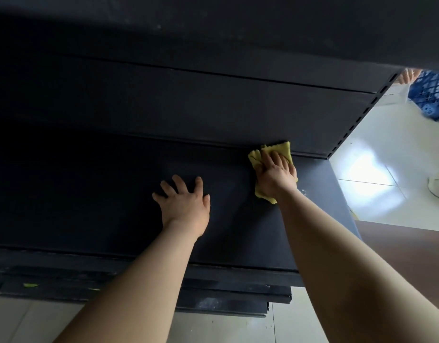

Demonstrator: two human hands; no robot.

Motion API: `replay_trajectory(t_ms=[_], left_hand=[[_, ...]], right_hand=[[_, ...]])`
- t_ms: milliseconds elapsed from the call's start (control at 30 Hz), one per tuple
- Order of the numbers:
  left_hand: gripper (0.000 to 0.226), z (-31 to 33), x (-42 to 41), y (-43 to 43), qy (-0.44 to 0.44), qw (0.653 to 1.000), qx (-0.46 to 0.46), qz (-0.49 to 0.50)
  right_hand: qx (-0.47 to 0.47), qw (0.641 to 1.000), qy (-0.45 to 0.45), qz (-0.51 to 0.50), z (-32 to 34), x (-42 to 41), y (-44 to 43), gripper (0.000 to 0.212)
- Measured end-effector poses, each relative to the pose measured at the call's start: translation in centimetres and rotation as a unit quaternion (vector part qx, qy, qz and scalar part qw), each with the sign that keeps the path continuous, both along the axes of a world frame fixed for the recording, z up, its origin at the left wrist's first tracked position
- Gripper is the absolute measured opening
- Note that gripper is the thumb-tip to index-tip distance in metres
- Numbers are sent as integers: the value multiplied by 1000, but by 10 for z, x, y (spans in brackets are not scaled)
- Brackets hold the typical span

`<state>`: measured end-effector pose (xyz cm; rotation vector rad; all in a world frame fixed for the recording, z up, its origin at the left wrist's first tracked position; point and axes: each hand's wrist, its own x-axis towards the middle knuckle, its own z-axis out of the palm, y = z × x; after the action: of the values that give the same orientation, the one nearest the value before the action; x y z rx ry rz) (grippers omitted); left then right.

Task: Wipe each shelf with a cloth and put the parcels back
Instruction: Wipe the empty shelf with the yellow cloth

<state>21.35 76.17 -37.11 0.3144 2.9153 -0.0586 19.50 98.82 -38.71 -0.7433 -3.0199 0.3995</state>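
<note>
Matte black flat shelf (114,194), crumpled yellow cloth (282,151) at its far right rear corner, right hand (275,177) flat on the cloth, fingers straight, cloth edge just past fingertips, left hand (183,204) fingers spread and straight, palm resting on bare shelf, glossy pale floor tiles (386,194) to the right.

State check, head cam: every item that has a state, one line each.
left hand: open, palm flat on the shelf, fingers spread, holding nothing.
right hand: fingers laid flat, pressing the cloth onto the shelf.
cloth: yellow, crumpled, under the right hand at the shelf's back right corner.
shelf: dark, no parcels visible on it.
blue crate: beyond the shelving's right end, cut off by the frame edge.
</note>
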Motion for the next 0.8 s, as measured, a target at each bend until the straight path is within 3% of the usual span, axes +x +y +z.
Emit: replay_trajectory(t_ms=[267,433,567,800], left_hand=[[57,9,0,-4,-48,999,19,-6],[51,11,12,8,-45,997,48,-36],[50,9,26,37,-27,995,63,-74],[51,12,33,84,-20,991,44,-122]], right_hand=[[14,999,3,-50,2,59,-24,52],[27,995,68,68,-3,88,-55,57],[-5,987,127,101,-5,91,-31,46],[-11,995,85,-47,0,89,45,37]])
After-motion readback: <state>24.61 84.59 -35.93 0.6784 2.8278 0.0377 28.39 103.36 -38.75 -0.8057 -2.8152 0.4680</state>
